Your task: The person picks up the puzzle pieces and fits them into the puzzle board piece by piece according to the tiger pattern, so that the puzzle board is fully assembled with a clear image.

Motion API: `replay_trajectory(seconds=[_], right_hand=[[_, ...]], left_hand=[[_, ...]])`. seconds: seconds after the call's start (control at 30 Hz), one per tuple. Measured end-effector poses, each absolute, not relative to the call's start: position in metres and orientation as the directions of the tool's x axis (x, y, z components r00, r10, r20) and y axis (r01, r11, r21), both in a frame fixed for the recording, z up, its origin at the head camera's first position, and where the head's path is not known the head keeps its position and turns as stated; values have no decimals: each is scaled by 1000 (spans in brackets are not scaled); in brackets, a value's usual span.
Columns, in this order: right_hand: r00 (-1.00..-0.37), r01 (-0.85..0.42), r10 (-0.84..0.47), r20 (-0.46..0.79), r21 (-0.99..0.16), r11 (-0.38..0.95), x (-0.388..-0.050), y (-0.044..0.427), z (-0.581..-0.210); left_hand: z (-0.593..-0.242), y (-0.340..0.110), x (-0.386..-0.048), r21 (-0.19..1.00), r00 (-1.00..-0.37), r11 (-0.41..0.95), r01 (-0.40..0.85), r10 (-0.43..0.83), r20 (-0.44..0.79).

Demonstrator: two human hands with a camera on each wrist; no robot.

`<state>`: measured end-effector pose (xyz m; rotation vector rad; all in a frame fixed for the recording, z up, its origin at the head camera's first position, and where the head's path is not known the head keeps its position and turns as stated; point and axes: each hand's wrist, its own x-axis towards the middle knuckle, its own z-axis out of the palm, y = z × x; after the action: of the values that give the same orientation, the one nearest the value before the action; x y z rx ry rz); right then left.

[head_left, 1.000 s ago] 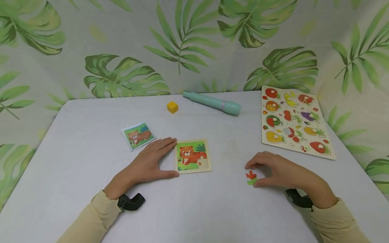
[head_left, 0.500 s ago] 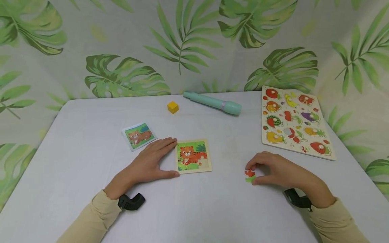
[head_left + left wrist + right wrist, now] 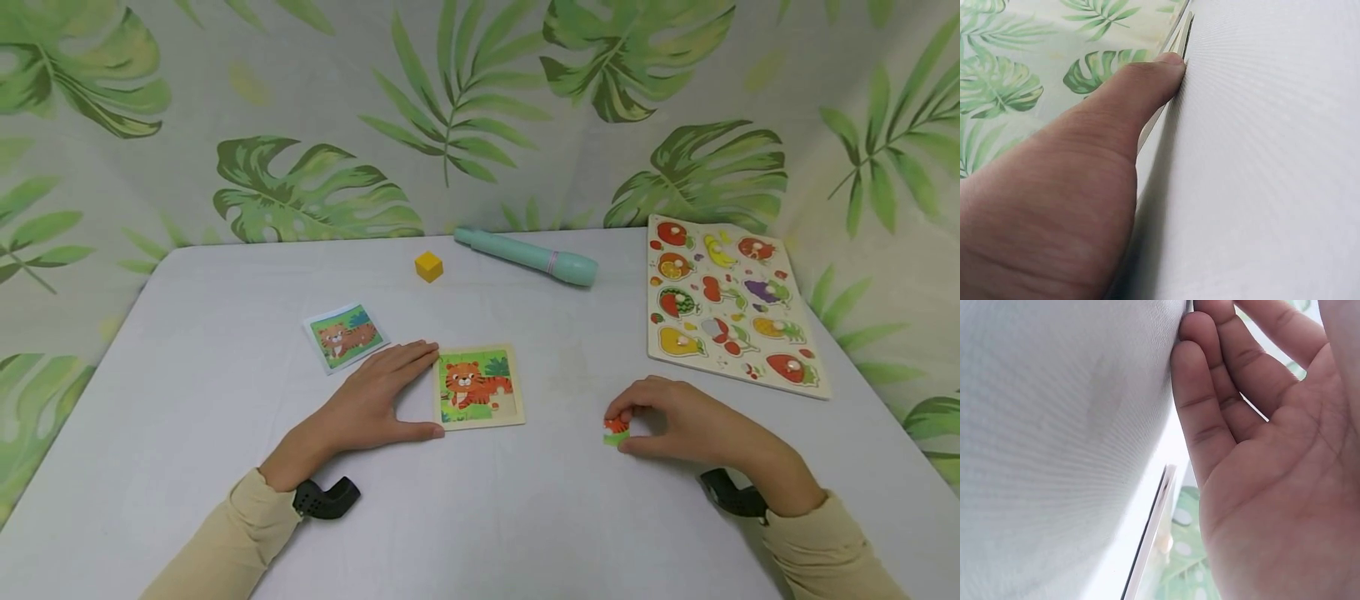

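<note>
A square wooden jigsaw puzzle [image 3: 468, 387] with a tiger picture lies mid-table, with a bare gap at its lower right. My left hand [image 3: 367, 400] rests at its left side, fingertips at the upper left corner and thumb at the lower left. In the left wrist view the thumb [image 3: 1147, 81] touches the board's edge. To the right, my right hand [image 3: 675, 421] pinches a small red and green puzzle piece [image 3: 617, 431] between fingers and thumb, low over the table. In the right wrist view the bent fingers [image 3: 1200, 394] hide the piece.
A tiger picture card [image 3: 345, 336] lies beyond my left hand. Farther back are a yellow cube [image 3: 429, 267] and a mint-green stick-shaped object [image 3: 528, 257] with a thicker end. A fruit knob puzzle board [image 3: 735, 308] lies at the right. A leaf-print cloth [image 3: 480, 117] hangs behind the table.
The piece in my right hand has turned slightly to lie squarer and shifted a little left and away from me, with thumb and fingers closer together. My left hand and the tiger puzzle stay put.
</note>
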<state>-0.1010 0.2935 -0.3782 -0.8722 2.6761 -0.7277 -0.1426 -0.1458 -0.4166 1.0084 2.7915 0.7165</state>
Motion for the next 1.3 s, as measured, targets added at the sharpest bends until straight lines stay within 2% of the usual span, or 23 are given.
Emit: replay_trajectory(seconds=[0.23, 0.57, 0.83, 1.3], right_hand=[[-788, -516, -615, -40, -501, 695, -101, 292, -379], [-756, -559, -655, 14, -533, 634, -107, 290, -382], [-775, -544, -632, -5, -503, 671, -111, 285, -377], [-739, -593, -673, 4, -480, 647, -122, 272, -364]], left_hand=[[-415, -146, -142, 462, -770, 657, 595, 630, 96], [-420, -146, -141, 462, -770, 656, 597, 630, 100], [-420, -147, -141, 456, -768, 654, 604, 630, 113], [-419, -147, -142, 462, -776, 663, 590, 623, 98]])
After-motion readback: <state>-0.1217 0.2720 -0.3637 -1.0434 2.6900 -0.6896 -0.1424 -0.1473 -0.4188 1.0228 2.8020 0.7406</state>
